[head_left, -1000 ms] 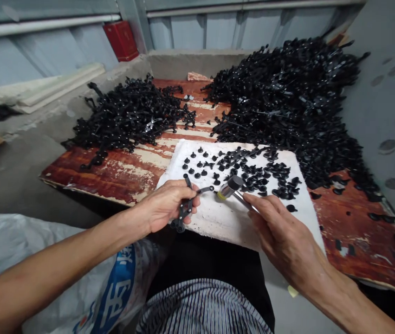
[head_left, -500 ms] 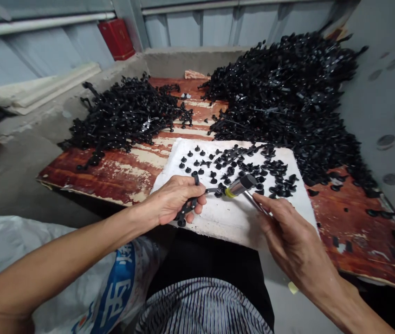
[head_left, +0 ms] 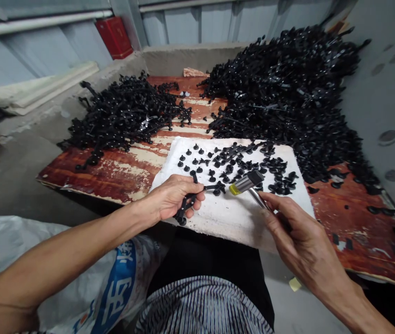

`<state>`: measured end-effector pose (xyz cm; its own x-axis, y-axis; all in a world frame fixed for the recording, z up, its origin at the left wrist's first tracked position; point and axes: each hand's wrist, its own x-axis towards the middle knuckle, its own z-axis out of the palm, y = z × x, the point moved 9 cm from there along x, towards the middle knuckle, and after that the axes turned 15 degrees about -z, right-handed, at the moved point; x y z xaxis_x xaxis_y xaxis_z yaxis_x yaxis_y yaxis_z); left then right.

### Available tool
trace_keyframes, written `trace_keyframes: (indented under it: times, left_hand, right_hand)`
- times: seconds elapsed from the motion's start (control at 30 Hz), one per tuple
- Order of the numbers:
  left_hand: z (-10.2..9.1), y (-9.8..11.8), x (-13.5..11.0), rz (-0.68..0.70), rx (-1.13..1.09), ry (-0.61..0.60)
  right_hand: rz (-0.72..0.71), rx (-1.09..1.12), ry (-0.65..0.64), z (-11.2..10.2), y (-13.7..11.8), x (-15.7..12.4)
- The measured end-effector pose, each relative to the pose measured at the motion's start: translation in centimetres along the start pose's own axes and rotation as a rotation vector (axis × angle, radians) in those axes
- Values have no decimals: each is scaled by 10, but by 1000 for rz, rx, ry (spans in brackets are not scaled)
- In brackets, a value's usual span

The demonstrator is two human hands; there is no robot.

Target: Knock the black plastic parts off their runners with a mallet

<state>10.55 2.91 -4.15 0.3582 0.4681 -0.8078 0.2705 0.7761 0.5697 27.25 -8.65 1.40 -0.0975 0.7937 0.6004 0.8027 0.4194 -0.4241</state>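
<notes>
With left hand [head_left: 171,200] clamping the sprue [head_left: 214,189] near the pad's [head_left: 228,219] front edge, the right hand's [head_left: 300,239] gripped hammer [head_left: 248,182] could glance onto fingers [head_left: 194,186]

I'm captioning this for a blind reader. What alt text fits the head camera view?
A person's left hand holds a black plastic strip on a white slab while the right hand holds a small hammer beside it. Loose black caps dot the slab; two black heaps lie behind on a red board.
</notes>
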Motion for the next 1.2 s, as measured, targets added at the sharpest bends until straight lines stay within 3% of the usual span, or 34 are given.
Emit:
trace_keyframes:
  times: [0.87, 1.2]
  left_hand:
    - [0, -1, 2, 21, 63, 54]
    - [0, 1, 2, 43, 143, 91]
  right_hand:
    - [-51, -2, -32, 0, -2, 3]
    - [-227, -92, -33, -6, -38, 25]
